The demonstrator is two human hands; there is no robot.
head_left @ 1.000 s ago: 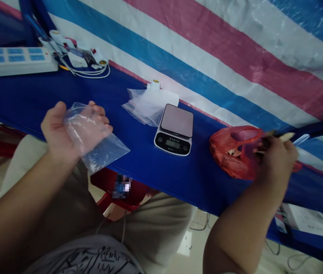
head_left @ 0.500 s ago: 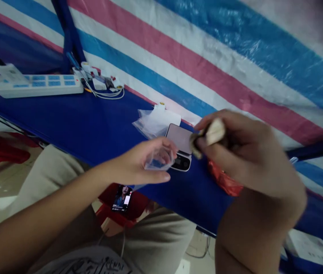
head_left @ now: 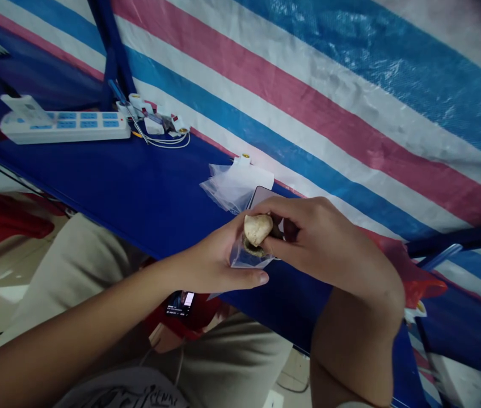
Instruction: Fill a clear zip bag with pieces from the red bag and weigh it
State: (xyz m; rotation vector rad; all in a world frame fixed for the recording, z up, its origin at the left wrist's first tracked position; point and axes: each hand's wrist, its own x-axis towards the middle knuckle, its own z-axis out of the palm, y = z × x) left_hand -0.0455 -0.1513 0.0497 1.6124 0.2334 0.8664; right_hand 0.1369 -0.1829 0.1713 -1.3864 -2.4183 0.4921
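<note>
left hand: curling narrow, holding a clear zip bag upright | right hand: pinching a pale mushroom at the bag's mouth | position: both hands hovering over the blue tabletop, mostly hiding a kitchen scale | nearby: loose plastic bags lying just beside the scale, red plastic bag right of the hands

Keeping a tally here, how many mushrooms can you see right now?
1: the pale mushroom, held by the right hand at the mouth of a clear plastic bag in the left hand. More could be hidden in the red plastic bag.
</note>
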